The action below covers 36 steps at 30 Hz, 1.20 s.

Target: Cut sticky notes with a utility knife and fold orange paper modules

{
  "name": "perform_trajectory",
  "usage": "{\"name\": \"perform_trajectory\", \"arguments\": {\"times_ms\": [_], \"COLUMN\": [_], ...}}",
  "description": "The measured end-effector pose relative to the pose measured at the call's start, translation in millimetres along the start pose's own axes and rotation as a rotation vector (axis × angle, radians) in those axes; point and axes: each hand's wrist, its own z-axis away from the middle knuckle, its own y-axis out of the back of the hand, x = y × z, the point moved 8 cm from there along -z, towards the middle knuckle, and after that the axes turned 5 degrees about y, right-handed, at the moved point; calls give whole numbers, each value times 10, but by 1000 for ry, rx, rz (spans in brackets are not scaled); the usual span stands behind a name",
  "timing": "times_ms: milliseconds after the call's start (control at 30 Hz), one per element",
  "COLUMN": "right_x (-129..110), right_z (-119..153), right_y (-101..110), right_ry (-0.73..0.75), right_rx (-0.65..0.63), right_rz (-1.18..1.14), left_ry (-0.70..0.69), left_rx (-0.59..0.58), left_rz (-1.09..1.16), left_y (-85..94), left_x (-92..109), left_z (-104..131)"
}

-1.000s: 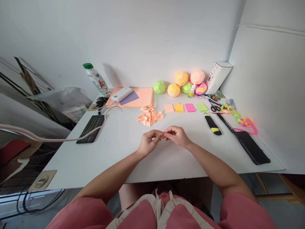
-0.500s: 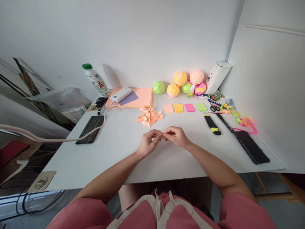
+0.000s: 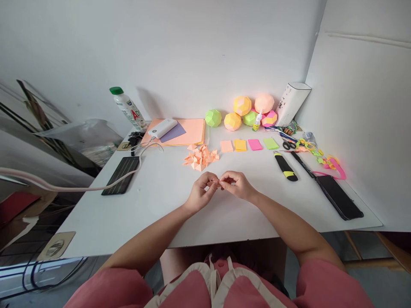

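Note:
Over the middle of the white table (image 3: 154,214), my left hand (image 3: 202,191) and my right hand (image 3: 238,185) meet at the fingertips. Both are closed in a pinch on a small piece of orange paper (image 3: 213,184), mostly covered by the fingers. Just beyond my left hand lies a heap of folded orange paper pieces (image 3: 201,157). Behind the hands runs a row of small square pads: orange (image 3: 226,146), yellow (image 3: 240,145), pink (image 3: 255,144) and green (image 3: 271,143).
Faceted paper balls (image 3: 232,121) and a glue bottle (image 3: 257,121) stand along the wall. On the right are a utility knife (image 3: 285,166), scissors (image 3: 289,145) and a black case (image 3: 338,196). A phone (image 3: 121,175), cable (image 3: 80,188), power bank (image 3: 163,128) and white bottle (image 3: 130,109) occupy the left.
My fingers have shifted slightly around the orange paper, and a bit more of it shows by the left fingertips. Otherwise the table looks the same.

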Motion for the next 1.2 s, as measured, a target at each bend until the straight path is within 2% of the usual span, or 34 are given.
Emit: {"name": "perform_trajectory", "arguments": {"times_ms": [200,500,733,933,1033,1133,1200], "right_x": [-13,94,42,22,-7,-116,-208], "right_z": [2,3,-2,1,2,36,82], "right_y": [-18,-44,-6,25,68,150,162], "right_ry": [16,39,88,65,144,346,499], "right_rx": [-16,-35,-2,33,89,213,276], "right_rz": [-15,131,147,142,190,329,467], "left_ry": [-26,8,41,144,200,268,299], "left_rx": [13,11,126,208,252,287,201], "left_rz": [-54,-55,-90,-95,-82,-49,11], "left_y": [5,10,94,151,203,254,187], "left_x": [33,-49,-34,-90,-123,-165,-190], "left_z": [4,2,8,25,34,35,11]}}
